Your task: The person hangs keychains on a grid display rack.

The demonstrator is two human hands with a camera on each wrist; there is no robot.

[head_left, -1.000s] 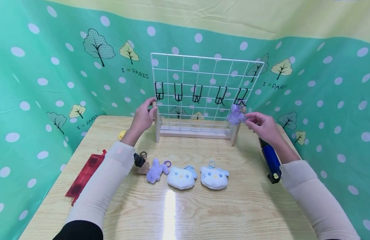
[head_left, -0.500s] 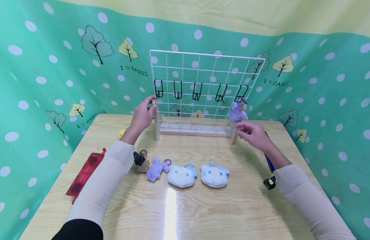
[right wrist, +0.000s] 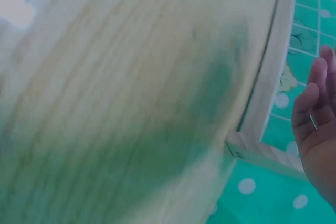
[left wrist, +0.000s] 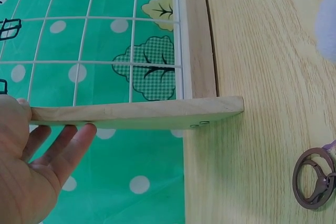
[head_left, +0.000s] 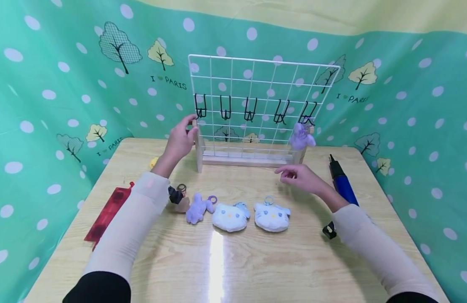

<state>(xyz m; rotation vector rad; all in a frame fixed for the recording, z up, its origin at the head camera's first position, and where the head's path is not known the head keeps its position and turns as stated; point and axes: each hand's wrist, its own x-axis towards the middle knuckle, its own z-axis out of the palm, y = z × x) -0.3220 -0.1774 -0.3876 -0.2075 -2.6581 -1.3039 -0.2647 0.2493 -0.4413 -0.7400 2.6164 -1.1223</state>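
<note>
My left hand (head_left: 179, 141) grips the left wooden side post (left wrist: 142, 111) of a white wire-grid display rack (head_left: 248, 160). In the left wrist view, its fingers (left wrist: 73, 148) lie against the post's outer face. A row of black hooks (head_left: 250, 110) runs across the grid. From the rightmost hook hangs a purple plush keychain (head_left: 301, 138). Below and in front of it, my right hand (head_left: 302, 178) is over the table, fingers loosely bent and holding nothing. On the table nearest that hand lies a white cat-face plush keychain (head_left: 272, 218).
A second white cat-face plush (head_left: 230, 218), a purple plush (head_left: 197, 209) and a brownish one (head_left: 182, 204) with a ring line up to the left. A red pouch (head_left: 108, 214) lies at the left, a blue-and-black tool (head_left: 344, 185) at the right. A yellow item (head_left: 153, 162) sits behind the left forearm.
My right hand has let go of the hanging purple plush and moved down and left, away from it. The left hand stays on the post. The head view has tilted slightly downward.
</note>
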